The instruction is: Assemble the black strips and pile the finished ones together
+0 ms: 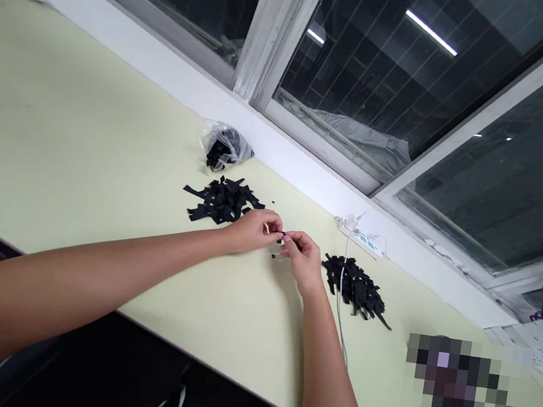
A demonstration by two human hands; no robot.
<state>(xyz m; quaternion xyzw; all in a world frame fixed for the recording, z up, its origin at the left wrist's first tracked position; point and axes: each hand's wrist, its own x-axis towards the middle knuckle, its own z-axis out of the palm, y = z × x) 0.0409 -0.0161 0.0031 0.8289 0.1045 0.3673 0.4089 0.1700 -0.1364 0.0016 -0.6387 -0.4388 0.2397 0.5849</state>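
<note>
Black strip (282, 234) sits over the table (218, 297), each grip, left hand (250, 231) and right hand (306, 262), pinched nearly closed on it; piles (227, 201) (356, 288) flank us, a bag (245, 149) holds more, and we can't tell which pieces are finished.

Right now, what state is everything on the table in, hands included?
Left hand: pinching black piece
Right hand: pinching same piece
Left pile: loose, spread out
Right pile: heaped, crossed by white cable
Clear bag: holding black pieces
Power strip: beside wall
</note>
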